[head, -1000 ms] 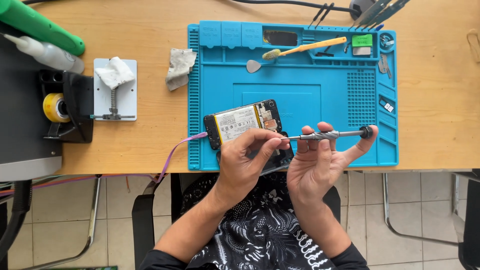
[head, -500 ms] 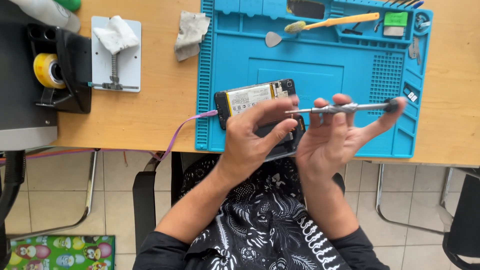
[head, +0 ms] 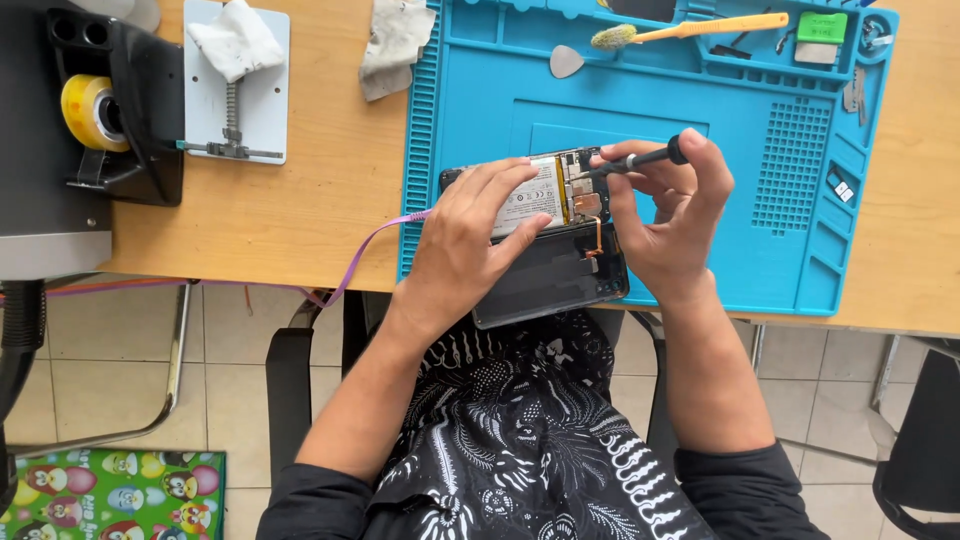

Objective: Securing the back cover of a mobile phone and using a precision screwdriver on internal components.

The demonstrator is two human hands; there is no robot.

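Here we rest both hands over a blue work mat (head: 700,200). Our left hand (head: 470,235) lies spread, fingers flat on the opened phone (head: 545,240) beneath it. Our right hand (head: 670,220), just beside, pinches a dark screwdriver (head: 630,162), its tip touching the phone's top.

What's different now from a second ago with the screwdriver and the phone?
The right hand has turned the screwdriver from lying level between both hands to tip-down on the opened phone. The left hand let go of it and now presses the phone. The blue mat stays put.
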